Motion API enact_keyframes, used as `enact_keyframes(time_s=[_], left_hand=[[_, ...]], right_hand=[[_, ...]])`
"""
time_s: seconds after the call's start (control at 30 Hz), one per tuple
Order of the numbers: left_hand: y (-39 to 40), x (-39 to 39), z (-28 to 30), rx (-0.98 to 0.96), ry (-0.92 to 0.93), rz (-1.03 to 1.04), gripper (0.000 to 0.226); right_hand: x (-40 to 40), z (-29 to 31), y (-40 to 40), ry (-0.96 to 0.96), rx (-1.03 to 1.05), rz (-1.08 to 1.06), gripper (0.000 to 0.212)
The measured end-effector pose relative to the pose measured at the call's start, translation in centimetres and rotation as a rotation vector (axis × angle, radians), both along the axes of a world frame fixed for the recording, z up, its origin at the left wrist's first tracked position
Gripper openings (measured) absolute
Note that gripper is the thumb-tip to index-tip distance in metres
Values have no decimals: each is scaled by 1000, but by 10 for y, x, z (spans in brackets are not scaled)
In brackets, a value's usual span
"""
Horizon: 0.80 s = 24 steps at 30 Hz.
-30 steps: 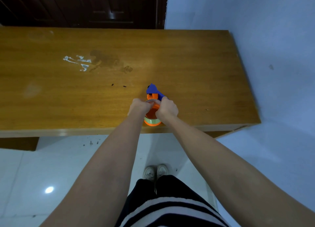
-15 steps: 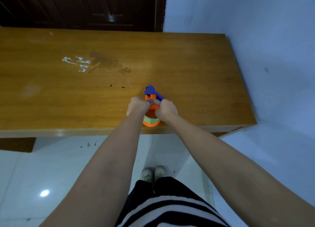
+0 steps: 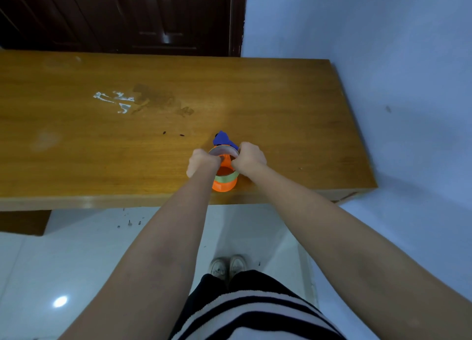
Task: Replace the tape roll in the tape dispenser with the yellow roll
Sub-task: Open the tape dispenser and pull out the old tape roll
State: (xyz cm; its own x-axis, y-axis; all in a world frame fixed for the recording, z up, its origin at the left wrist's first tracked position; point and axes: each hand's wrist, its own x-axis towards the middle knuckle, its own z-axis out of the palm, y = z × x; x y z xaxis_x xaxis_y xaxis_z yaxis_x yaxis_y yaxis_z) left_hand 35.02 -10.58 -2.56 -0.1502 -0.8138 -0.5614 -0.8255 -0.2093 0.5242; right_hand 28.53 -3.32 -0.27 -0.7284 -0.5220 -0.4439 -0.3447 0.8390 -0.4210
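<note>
Tape dispenser (image 3: 224, 181), orange body with a blue part at its far end, sits on the wooden counter (image 3: 281, 104) close to the near edge, right of centre. A pale yellow-green band of tape (image 3: 226, 179) shows around its near end. My left hand (image 3: 201, 162) and right hand (image 3: 249, 158) meet over the dispenser, fingers of both curled and pinching a thin pale ring (image 3: 222, 149) at its top. Whether that ring is a tape roll or a strip of tape, I cannot tell. White scuff marks (image 3: 115, 101) and a dark stain (image 3: 161, 102) lie well to the left on the counter.
</note>
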Motion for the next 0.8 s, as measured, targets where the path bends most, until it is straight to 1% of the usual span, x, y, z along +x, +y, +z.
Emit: enact_keyframes(time_s=[0.1, 0.23, 0.3, 0.37, 0.43, 0.5, 0.57, 0.63, 0.67, 0.8], left_hand=[[0, 1, 10, 11, -12, -17, 43], [-4, 8, 15, 11, 1, -77, 38], [-10, 15, 16, 0, 33, -75, 38], [-18, 24, 16, -17, 64, -68, 40], [-27, 33, 15, -23, 116, -48, 39], [-37, 44, 15, -42, 171, -18, 30], [-46, 56, 14, -47, 215, 26, 30], [-53, 71, 15, -44, 258, 80, 26], [-57, 79, 14, -26, 282, 115, 27], [-66, 107, 9, 48, 360, 257, 50]], right_hand=[[-1, 2, -1, -25, 8, 3, 23], [0, 3, -4, -26, -12, 9, 22], [2, 5, -8, -25, -39, 18, 22], [5, 9, -15, -29, -74, 39, 15], [11, 12, -24, -32, -102, 68, 6], [19, 11, -34, -35, -121, 95, 4], [28, 9, -44, -47, -135, 132, 3], [38, 7, -53, -67, -148, 180, 6], [43, 5, -57, -79, -146, 202, 9], [66, -2, -75, -106, -126, 279, 21]])
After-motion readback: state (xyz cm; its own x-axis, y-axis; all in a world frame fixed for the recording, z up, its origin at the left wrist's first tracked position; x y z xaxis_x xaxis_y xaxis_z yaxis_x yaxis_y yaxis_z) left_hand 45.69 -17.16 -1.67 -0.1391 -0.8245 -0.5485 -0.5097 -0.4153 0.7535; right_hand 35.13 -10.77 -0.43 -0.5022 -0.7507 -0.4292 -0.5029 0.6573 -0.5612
